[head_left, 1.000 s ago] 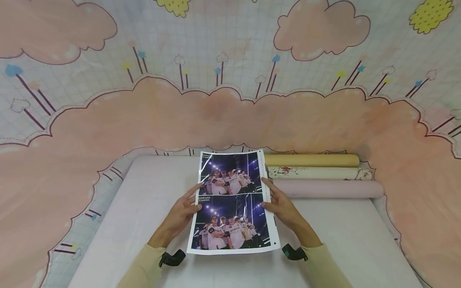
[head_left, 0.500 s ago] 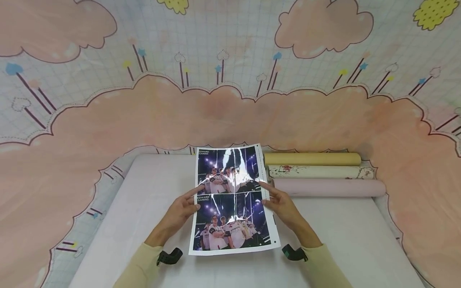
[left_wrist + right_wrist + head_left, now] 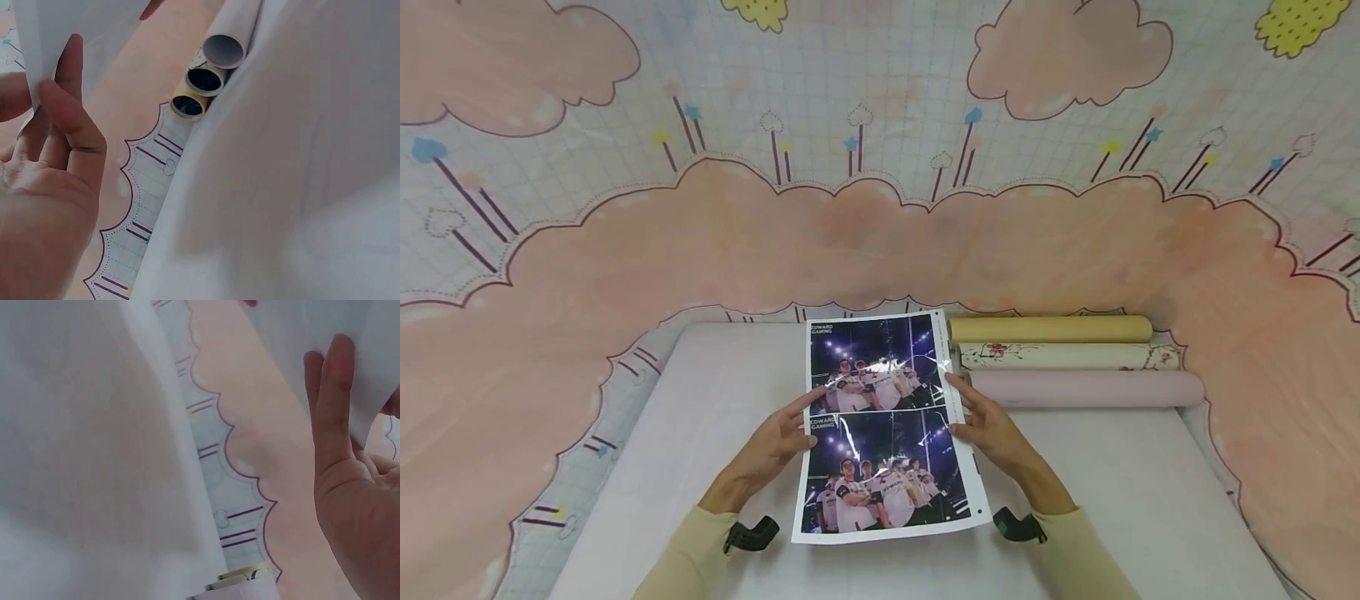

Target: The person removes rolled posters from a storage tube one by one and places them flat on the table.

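Both hands hold a glossy printed sheet [image 3: 880, 429] upright-tilted over the white table, its printed side toward the head camera. Two matching group photos with "EDWARD GAMING" lettering fill it, one above the other, inside a white border. At its left edge the left hand [image 3: 775, 442] pinches the sheet, thumb in front. The right hand [image 3: 996, 437] pinches the opposite edge at about the same height. From the left wrist view, the sheet's plain white back [image 3: 56, 37] shows between thumb and fingers. Fingers [image 3: 337, 394] press against that back in the right wrist view.
Three rolls lie at the table's back right: a yellow roll [image 3: 1052, 329], a floral roll [image 3: 1067, 358] and a pale pink roll [image 3: 1090, 390]. A white cover spreads over the table [image 3: 715, 375]. Behind hangs a cloud-patterned cloth [image 3: 880, 242]. A black wrist device [image 3: 752, 533] sits on the left wrist.
The sheet has tilted back and forth in the hands, and bright glare across the upper photo has come and mostly gone. Its lower edge now sits slightly lower. Both hands keep their hold.
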Tool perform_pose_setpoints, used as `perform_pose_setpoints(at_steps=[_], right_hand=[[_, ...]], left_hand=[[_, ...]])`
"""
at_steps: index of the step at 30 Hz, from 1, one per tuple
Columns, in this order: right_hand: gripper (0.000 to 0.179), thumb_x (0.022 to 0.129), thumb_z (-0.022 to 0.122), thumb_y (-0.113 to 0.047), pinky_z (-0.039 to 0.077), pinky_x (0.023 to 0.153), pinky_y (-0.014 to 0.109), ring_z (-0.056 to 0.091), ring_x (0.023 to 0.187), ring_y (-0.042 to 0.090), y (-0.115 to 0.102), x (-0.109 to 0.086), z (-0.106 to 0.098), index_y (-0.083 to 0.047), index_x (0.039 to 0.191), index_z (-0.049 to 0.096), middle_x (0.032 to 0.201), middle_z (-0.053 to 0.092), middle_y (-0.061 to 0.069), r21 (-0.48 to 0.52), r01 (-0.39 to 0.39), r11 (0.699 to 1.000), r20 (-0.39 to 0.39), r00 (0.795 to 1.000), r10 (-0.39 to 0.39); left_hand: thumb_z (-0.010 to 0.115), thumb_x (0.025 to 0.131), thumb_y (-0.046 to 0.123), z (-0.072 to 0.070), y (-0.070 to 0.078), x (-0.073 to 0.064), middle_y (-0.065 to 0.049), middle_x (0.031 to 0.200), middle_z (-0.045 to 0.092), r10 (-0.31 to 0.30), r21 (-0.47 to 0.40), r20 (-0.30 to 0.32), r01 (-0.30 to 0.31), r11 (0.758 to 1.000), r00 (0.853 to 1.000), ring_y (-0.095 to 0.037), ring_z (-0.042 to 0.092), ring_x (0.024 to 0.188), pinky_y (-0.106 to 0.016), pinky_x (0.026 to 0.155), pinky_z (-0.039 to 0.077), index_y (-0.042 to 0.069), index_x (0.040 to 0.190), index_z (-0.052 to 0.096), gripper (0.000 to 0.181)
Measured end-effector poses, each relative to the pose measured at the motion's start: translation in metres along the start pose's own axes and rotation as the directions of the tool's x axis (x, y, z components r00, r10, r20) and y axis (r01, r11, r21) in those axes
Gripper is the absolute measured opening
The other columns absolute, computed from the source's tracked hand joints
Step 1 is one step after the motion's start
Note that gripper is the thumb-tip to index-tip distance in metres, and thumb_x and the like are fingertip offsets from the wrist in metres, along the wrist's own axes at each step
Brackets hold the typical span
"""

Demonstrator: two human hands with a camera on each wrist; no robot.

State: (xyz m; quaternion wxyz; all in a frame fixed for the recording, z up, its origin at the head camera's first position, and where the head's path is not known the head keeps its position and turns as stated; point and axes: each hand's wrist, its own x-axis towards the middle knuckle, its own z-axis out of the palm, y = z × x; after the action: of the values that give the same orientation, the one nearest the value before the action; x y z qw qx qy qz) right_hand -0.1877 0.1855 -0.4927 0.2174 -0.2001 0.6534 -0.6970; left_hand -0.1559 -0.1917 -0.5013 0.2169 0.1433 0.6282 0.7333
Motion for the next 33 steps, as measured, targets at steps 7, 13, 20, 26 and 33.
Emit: perform_pose_setpoints(at_steps=[7,13,20,26,33], right_hand=[[0.096,0.088,0.061,0.009,0.060,0.079,0.043,0.066,0.110,0.019,-0.003,0.006,-0.003,-0.024,0.159,0.007,0.163,0.010,0.022,-0.020,0.080,0.997,0.030,0.996,-0.079],[0.098,0.084,0.064,0.008,0.055,0.092,0.035,0.043,0.138,0.038,-0.003,0.010,-0.004,-0.027,0.159,0.011,0.166,0.006,0.014,-0.149,0.053,0.987,0.106,0.994,-0.037],[0.097,0.083,0.065,0.008,0.042,0.100,0.012,-0.009,0.153,0.029,0.004,0.011,-0.007,-0.016,0.159,0.010,0.166,-0.009,0.010,-0.101,0.129,0.987,0.121,0.986,-0.116],[0.096,0.088,0.058,0.012,0.055,0.093,0.037,0.055,0.128,0.018,0.011,0.014,-0.005,-0.021,0.159,0.003,0.163,0.005,0.023,0.127,0.053,0.990,0.086,0.994,-0.064],[0.094,0.087,0.065,0.006,0.058,0.086,0.042,0.060,0.121,0.036,0.017,0.022,0.013,-0.029,0.158,0.015,0.157,0.025,0.022,-0.101,-0.037,0.994,-0.115,0.993,0.025]], left_hand=[[0.064,0.081,-0.003,0.003,0.000,0.001,-0.015,0.164,0.015,0.023,0.143,0.009,-0.024,0.989,1.000,-0.036,0.032,0.145,-0.060,0.117,0.022,0.031,0.158,0.010,0.100],[0.067,0.079,-0.001,0.004,0.000,0.000,-0.005,0.166,-0.017,0.035,0.163,0.073,-0.047,0.986,0.997,-0.043,-0.004,0.151,-0.067,0.116,0.002,0.030,0.159,0.001,0.108],[0.064,0.083,-0.004,0.001,-0.001,-0.002,-0.013,0.167,-0.006,0.032,0.115,0.077,-0.041,0.993,0.997,-0.023,0.030,0.146,-0.026,0.103,0.044,0.032,0.158,-0.006,0.109],[0.063,0.084,-0.004,-0.002,-0.005,-0.001,-0.012,0.167,0.000,0.015,0.077,0.059,-0.020,0.997,0.998,-0.009,0.042,0.138,-0.034,0.118,0.030,0.032,0.158,-0.008,0.108],[0.064,0.088,0.001,-0.008,-0.005,-0.002,-0.014,0.166,0.002,0.015,0.205,-0.099,0.005,0.979,0.995,-0.039,0.025,0.147,-0.055,0.117,0.024,0.029,0.157,-0.011,0.106]])
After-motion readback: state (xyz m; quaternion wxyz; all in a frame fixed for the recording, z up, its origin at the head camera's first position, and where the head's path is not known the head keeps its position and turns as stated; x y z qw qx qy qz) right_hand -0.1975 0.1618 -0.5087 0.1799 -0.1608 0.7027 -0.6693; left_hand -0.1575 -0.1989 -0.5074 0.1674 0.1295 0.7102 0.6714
